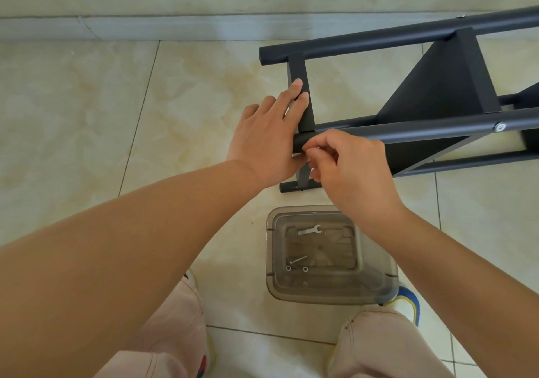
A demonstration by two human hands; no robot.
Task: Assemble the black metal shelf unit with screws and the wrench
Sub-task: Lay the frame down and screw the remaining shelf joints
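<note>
The black metal shelf unit (437, 91) lies on its side on the tiled floor, its tube legs running right. My left hand (268, 138) grips the flat end panel at the unit's left end, fingers laid over its edge. My right hand (350, 167) pinches something small against the end of the near tube; the fingers hide what it is. A silver bolt head (499, 127) sits in that same tube further right. The flat silver wrench (309, 229) lies in a clear plastic tub (271, 275), together with a long screw (298, 260) and two washers (305, 269).
The tub stands on the floor between my knees and the shelf. My knees in light trousers and my shoes fill the bottom edge. A grey skirting board (145, 27) and wall run along the far side.
</note>
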